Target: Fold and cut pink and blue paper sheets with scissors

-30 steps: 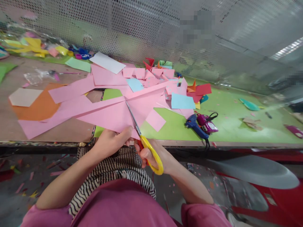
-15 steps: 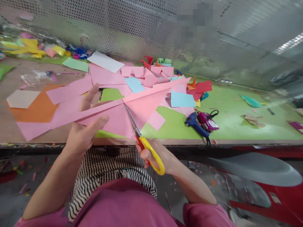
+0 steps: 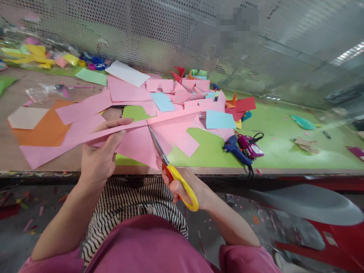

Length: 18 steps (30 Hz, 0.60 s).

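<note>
My left hand (image 3: 101,155) pinches a long folded sheet of pink paper (image 3: 139,142) between thumb and fingers, near the paper's left part. In my right hand (image 3: 182,185) is a pair of scissors (image 3: 182,181) with yellow and red handles, its fingers wrapped round them. The blades point up and to the left, and their tips are at the folded upper edge of the pink paper. Whether the blades are fully closed is hard to see. Loose pink sheets and a light blue piece of paper (image 3: 219,120) lie behind the held sheet.
Right of the scissors, a blue glue gun (image 3: 237,149) lies against a purple device (image 3: 250,146) near the table's front edge. An orange sheet (image 3: 47,131) is at left. A perforated metal panel (image 3: 159,38) stands behind the table (image 3: 284,151).
My left fingers have closed down on the pink paper, from spread to pinching. The paper's right end has dropped and looks flatter. My right hand and the scissors stay nearly still.
</note>
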Motion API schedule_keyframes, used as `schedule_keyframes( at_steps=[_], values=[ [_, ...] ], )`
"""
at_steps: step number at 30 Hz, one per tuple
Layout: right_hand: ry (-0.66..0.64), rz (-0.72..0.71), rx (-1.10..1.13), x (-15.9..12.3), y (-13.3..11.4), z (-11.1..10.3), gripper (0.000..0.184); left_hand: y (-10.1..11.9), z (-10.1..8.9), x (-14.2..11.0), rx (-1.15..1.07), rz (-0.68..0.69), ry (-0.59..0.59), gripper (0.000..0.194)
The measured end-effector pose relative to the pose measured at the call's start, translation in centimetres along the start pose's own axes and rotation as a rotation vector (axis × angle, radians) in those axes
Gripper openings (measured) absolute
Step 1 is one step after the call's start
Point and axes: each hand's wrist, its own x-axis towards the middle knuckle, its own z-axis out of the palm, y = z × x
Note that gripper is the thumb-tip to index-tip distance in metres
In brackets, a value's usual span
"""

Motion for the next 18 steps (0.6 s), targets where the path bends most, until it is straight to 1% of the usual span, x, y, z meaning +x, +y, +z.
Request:
schedule_keyframes(
  at_steps=[4, 7, 11, 18],
  values=[
    [-0.003, 0.018, 0.071, -0.04, 0.15, 0.14, 0.069, -0.12, 0.13, -0.11, -0.014, 0.001, -0.003, 0.015],
    [0.004, 0.040, 0.104, -0.10, 0.21, 0.15, 0.067, -0.23, 0.19, -0.16, -0.028, -0.005, -0.012, 0.015],
    [0.001, 0.062, 0.107, -0.20, 0.10, 0.08, 0.064, -0.33, 0.28, -0.17, -0.042, -0.013, -0.009, 0.012],
    [0.016, 0.066, 0.092, -0.07, -0.21, 0.17, 0.056, -0.47, 0.40, -0.37, -0.024, -0.039, 0.009, 0.013]
  ],
)
